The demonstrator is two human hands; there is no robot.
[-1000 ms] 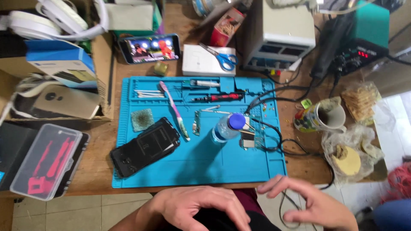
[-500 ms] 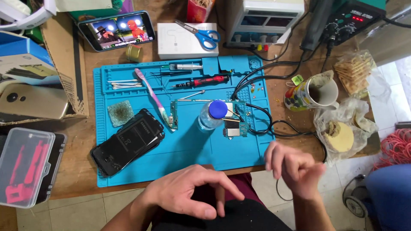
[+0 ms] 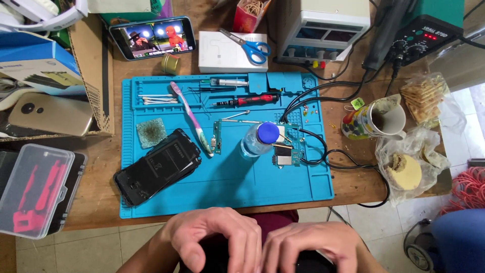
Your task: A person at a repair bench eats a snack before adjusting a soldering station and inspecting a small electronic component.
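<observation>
My left hand (image 3: 212, 237) and my right hand (image 3: 310, 247) are side by side at the bottom edge, below the table's front edge, over something dark in my lap. The left hand's fingers are spread and hang down with nothing in them. The right hand's fingers curl over the dark shape; whether they grip it is unclear. Nearest on the table is a blue work mat (image 3: 227, 187). On it lie a dismantled black phone (image 3: 156, 167), a small circuit board (image 3: 285, 151) with black wires, and a clear bottle with a blue cap (image 3: 260, 139).
The mat also holds a toothbrush (image 3: 189, 116), a red-handled screwdriver (image 3: 247, 100) and cotton swabs (image 3: 154, 98). Behind it are a phone playing video (image 3: 151, 38), scissors (image 3: 245, 45), a power supply (image 3: 323, 25) and a soldering station (image 3: 424, 30). A mug (image 3: 379, 119) stands right, a clear tool case (image 3: 35, 187) left.
My right hand has come left and down from beside the mat's corner to join the left hand. The view has shifted, so the table sits lower in the frame.
</observation>
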